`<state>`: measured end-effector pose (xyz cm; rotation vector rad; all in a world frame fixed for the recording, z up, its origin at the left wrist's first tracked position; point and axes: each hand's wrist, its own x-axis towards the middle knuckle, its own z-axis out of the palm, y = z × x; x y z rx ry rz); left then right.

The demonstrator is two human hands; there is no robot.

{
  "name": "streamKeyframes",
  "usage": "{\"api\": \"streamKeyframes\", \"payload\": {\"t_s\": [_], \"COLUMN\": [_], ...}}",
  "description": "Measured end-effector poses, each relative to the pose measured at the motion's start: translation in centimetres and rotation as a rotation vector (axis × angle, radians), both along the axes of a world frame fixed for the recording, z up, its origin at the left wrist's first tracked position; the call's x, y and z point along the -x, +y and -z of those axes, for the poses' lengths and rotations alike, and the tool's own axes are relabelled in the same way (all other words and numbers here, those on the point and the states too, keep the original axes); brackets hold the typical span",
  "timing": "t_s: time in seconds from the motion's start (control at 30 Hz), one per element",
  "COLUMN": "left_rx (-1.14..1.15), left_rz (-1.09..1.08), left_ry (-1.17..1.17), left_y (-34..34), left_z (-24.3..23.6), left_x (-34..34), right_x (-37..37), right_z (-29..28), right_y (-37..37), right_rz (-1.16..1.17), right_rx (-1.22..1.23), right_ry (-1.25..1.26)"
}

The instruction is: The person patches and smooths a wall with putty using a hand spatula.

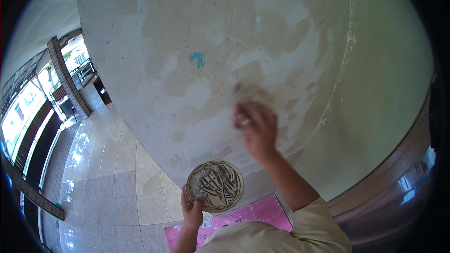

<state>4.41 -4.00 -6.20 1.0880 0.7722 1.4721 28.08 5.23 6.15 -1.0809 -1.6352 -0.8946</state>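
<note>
My right hand is closed on a putty knife, blurred by motion, against or just over a wall patched with pale filler and flecked with turquoise paint. My left hand grips a round shallow container at the lower middle, its inside smeared and streaked with pale paste. A thin white crack-like line runs down the wall's right part, beside a smoother greenish wall.
A pink mat or board lies below me at the wall's foot. To the left are a tiled floor, a pillar, railings and a bright open side. A brown wooden edge curves along the lower right.
</note>
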Motion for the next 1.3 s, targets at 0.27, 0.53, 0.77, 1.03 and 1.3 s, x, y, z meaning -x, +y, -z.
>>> {"api": "streamKeyframes", "payload": {"t_s": [0.27, 0.53, 0.77, 1.03, 1.3], "left_rx": [-0.004, 0.08, 0.016, 0.0, 0.001], "left_rz": [0.008, 0.007, 0.046, -0.018, 0.022], "left_ry": [0.02, -0.031, 0.148, 0.005, -0.018], "left_y": [0.7, 0.4, 0.8, -0.1, -0.5], "left_z": [0.7, 0.4, -0.3, -1.1, -1.9], "left_x": [0.4, -0.1, 0.6, -0.1, -0.2], "right_x": [0.3, 1.6, 2.4, -3.7, -1.7], "right_z": [-2.7, -1.3, -1.9, 2.0, 1.0], "right_y": [-3.7, -0.6, -3.9, -3.7, -6.4], "right_rz": [-0.306, -0.153, -0.545, -1.023, -1.177], "right_rx": [0.055, 0.152, 0.392, 0.339, 0.636], "right_ry": [-0.166, -0.027, -0.145, 1.444, 1.386]}}
